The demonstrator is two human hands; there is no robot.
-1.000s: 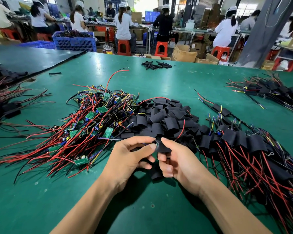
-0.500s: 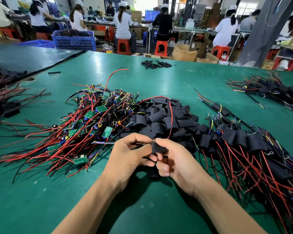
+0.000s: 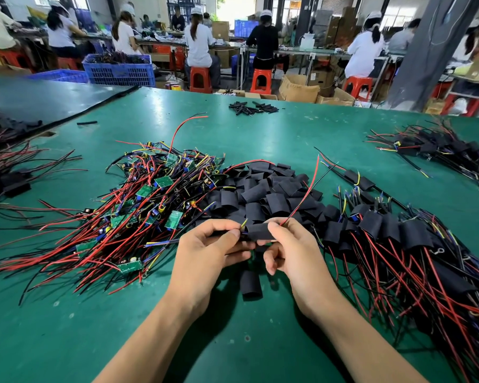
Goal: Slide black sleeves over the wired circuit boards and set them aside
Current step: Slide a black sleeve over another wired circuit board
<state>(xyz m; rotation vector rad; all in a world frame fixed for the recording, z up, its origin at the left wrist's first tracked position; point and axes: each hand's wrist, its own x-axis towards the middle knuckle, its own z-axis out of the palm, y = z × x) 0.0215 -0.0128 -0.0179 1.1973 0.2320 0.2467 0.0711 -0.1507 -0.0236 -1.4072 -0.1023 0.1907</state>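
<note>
green table (image 3: 260, 134) fills the frame. wired circuit boards (image 3: 150, 211) are heaped centre left, loose sleeves (image 3: 263, 189) at centre, sleeved boards (image 3: 385, 233) to the right. at lower centre, left hand (image 3: 205, 255) and right hand (image 3: 293, 250) pinch the ends of one black sleeve (image 3: 260, 232). print on the cardboard box (image 3: 297, 89) at upper right is unreadable.

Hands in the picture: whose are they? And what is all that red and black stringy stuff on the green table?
Those are a person's two bare hands, and there is no machine here. The camera sits on the person's head and looks down, so you see what they see. The left hand and the right hand pinch one black sleeve, one at each end. Thin wires poke out of both ends. On the green table lie three heaps. On the left are circuit boards, small and green, with red and black wires. In the middle are empty sleeves. On the right are covered boards, already finished. Other workers sit far behind.
</note>
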